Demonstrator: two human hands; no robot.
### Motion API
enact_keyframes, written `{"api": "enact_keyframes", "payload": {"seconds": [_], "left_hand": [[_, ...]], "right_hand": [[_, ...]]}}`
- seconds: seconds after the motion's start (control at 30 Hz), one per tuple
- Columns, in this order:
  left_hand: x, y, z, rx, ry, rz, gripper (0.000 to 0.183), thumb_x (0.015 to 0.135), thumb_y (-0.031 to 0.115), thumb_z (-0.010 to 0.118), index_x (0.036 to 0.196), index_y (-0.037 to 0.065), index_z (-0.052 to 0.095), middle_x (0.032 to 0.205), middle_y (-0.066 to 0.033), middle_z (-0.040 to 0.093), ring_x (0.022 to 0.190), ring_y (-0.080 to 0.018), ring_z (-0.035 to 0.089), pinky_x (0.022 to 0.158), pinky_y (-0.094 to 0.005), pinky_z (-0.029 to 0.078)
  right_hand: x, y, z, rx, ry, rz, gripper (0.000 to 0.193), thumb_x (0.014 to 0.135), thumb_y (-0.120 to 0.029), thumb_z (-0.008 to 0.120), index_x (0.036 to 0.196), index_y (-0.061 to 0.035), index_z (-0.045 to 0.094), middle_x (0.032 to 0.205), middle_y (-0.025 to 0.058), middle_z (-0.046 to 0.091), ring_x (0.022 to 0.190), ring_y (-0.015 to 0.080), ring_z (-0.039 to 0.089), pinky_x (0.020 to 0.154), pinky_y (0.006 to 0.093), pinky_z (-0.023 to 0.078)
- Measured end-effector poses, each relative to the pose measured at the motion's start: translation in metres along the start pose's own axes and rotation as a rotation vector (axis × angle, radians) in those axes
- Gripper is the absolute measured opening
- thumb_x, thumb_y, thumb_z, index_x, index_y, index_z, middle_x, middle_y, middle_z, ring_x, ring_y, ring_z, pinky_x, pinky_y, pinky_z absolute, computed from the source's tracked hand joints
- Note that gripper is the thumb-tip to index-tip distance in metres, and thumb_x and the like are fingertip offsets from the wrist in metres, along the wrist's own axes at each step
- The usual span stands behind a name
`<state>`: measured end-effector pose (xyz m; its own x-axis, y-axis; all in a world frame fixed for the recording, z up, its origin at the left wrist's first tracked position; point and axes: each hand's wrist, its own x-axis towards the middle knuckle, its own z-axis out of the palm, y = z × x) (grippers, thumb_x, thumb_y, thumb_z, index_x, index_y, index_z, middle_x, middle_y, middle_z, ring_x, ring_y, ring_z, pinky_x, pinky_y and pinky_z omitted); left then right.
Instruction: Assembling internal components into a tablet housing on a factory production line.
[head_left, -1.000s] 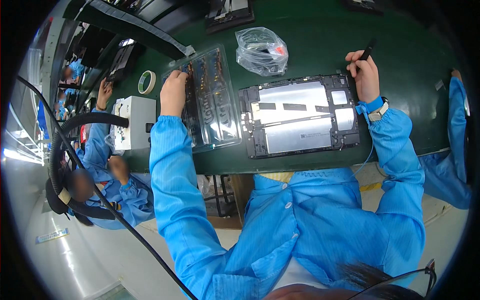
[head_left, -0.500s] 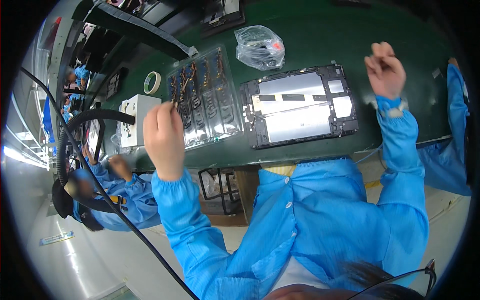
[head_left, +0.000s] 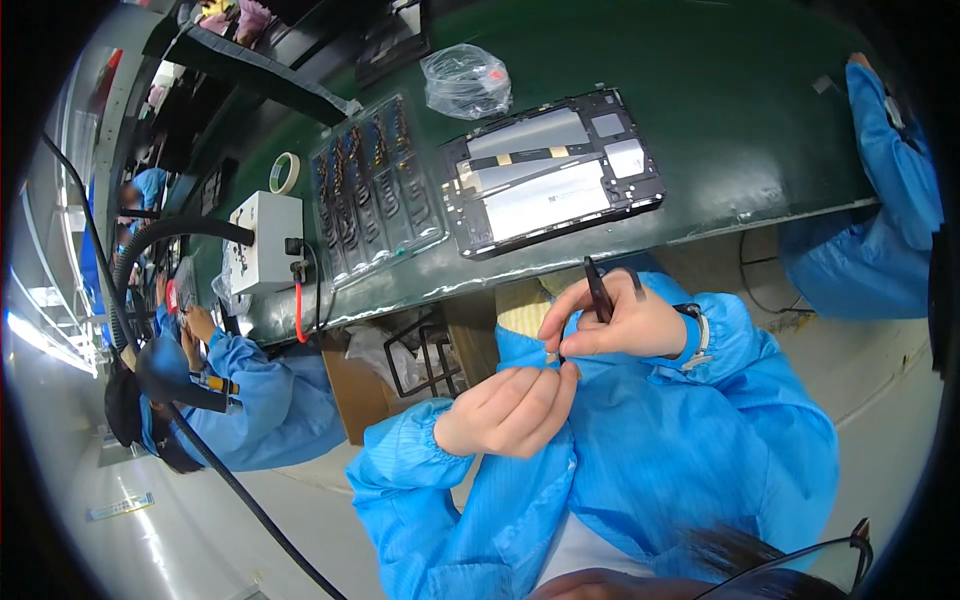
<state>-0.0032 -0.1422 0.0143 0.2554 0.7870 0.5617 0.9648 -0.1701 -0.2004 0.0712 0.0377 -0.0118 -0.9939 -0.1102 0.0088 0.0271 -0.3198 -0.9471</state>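
My two hands meet in front of my chest, just off the table's near edge. My left hand [head_left: 510, 410] is closed in a pinch, its fingertips on a tiny part [head_left: 553, 358] too small to name. Black tweezers [head_left: 598, 292] stick up from my right hand [head_left: 630, 322], whose thumb and forefinger also close at that tiny part. Beyond my hands, an opened tablet-like device [head_left: 550, 172] lies with its silver inside facing up. To its left sits a clear tray [head_left: 437, 236] holding rows of small dark parts with cables.
On the green table [head_left: 740, 130] are a clear plastic bag [head_left: 467, 82], a tape roll [head_left: 285, 173] and a white box [head_left: 268, 243] with a black hose [head_left: 185, 230]. Co-workers in blue sit at left [head_left: 270, 410] and right [head_left: 900, 180]. A cardboard box [head_left: 357, 400] stands below.
Both hands have come down from over the table and together before my chest. The tweezers now show in my right hand. The view has shifted slightly.
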Motion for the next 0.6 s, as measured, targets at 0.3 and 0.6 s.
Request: {"api": "enact_keyframes", "payload": {"seconds": [0.3, 0.6], "left_hand": [[-0.018, 0.012, 0.008, -0.279, 0.191, -0.54, 0.022, 0.082, 0.018, 0.058, 0.094, 0.001, 0.063, 0.096, -0.0177, 0.059, 0.084, -0.027, 0.06, 0.071, -0.0346, 0.049], [-0.048, 0.031, 0.031, -0.828, 0.258, -1.106, 0.038, 0.09, 0.028, 0.044, 0.101, -0.004, 0.06, 0.112, -0.0197, 0.056, 0.103, -0.0308, 0.055, 0.088, -0.0359, 0.042]], "right_hand": [[-0.002, 0.019, 0.011, -0.215, 0.081, -0.047, 0.02, 0.078, -0.012, 0.064, 0.094, 0.0003, 0.062, 0.074, 0.0085, 0.065, 0.066, 0.0148, 0.062, 0.061, 0.0252, 0.048], [0.018, 0.051, 0.011, -0.309, -0.061, -0.048, 0.028, 0.073, -0.016, 0.07, 0.094, -0.0015, 0.058, 0.077, 0.0077, 0.062, 0.064, 0.0141, 0.059, 0.06, 0.0238, 0.046]]}}
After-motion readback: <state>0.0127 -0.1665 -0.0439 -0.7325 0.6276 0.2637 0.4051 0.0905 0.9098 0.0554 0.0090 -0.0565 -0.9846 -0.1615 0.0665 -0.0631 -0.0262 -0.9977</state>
